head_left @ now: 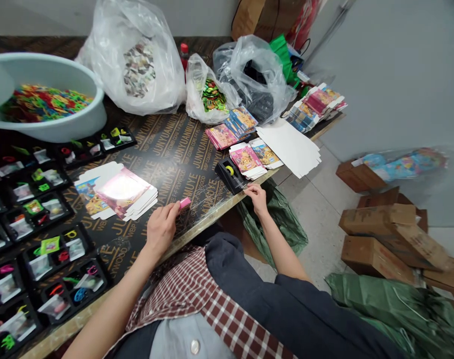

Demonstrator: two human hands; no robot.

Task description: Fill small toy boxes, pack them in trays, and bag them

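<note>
My left hand is closed around a small pink block-like piece, which sticks out past the fingertips above the table's front part. At the table edge, my right hand pinches what looks like the end of a strip of clear tape at a black tape dispenser with a yellow core. Behind the dispenser lie pink and blue printed flat boxes. Left of my left hand is a stack of flattened printed cartons, its top one shining in the light.
Black compartment trays with small toys and packets fill the left side. A light blue tub of colourful pieces and clear plastic bags stand at the back. White card sheets overhang the right edge. Cardboard boxes are on the floor.
</note>
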